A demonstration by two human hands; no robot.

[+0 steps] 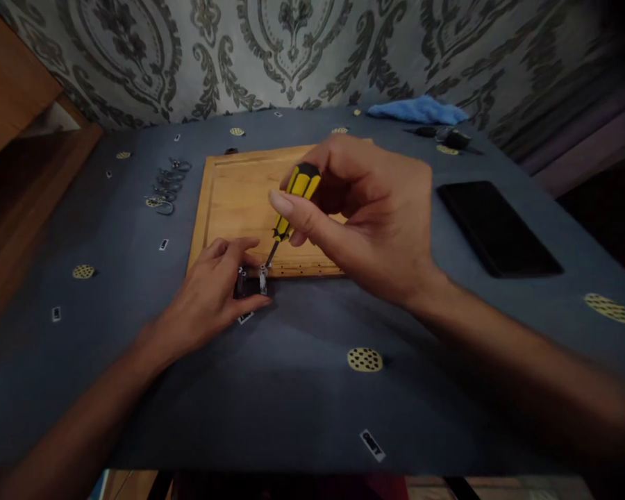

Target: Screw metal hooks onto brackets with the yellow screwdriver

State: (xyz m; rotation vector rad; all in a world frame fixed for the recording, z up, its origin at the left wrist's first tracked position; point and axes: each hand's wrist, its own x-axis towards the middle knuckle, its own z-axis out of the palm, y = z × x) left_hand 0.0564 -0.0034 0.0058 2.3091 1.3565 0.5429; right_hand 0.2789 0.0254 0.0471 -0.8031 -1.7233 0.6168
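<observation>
My right hand (375, 208) is closed around the handle of a yellow-and-black screwdriver (298, 191), tilted with its shaft pointing down and left. Its tip meets a small metal hook (263, 279) at the near edge of a wooden board (239, 201). A second metal hook (242, 278) sits just left of the first, partly in shadow. My left hand (213, 292) curls around these hooks, fingers on the board and thumb below its edge. Several small dark holes run along that edge to the right. The exact contact of the left fingertips is hard to make out.
Several loose metal hooks (169, 184) lie in a row left of the board. At right is a black tablet-like slab (500, 229). Behind it are a dark tool (448, 135) and a blue cloth (419, 110). A wooden cabinet (15, 69) borders the left side.
</observation>
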